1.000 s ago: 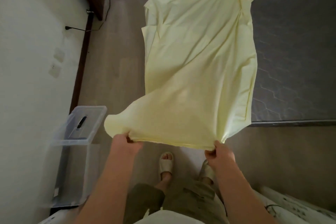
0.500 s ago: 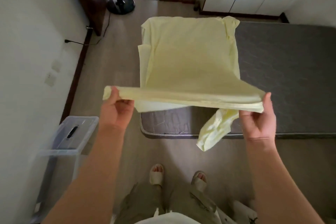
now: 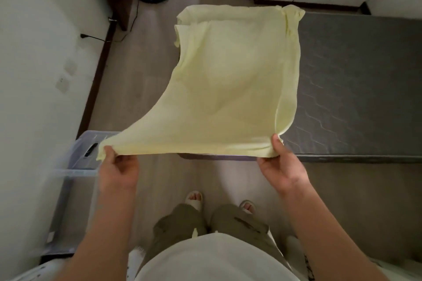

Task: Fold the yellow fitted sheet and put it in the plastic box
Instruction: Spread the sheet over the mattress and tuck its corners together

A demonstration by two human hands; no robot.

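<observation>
Since half a second ago you have lowered the yellow fitted sheet (image 3: 230, 89), its dangling corner now gone from view. The clear plastic box (image 3: 75, 173) stands at your left, its contents unclear. Your left hand (image 3: 118, 166) and right hand (image 3: 282, 166) each pinch a near corner, the far end resting on the grey mattress (image 3: 360, 89).

The left hand (image 3: 118, 166) and right hand (image 3: 283, 164) each pinch a near corner of the yellow fitted sheet (image 3: 228, 89), stretched above the grey mattress (image 3: 356, 89); the plastic box (image 3: 75, 166) stands at left.
</observation>
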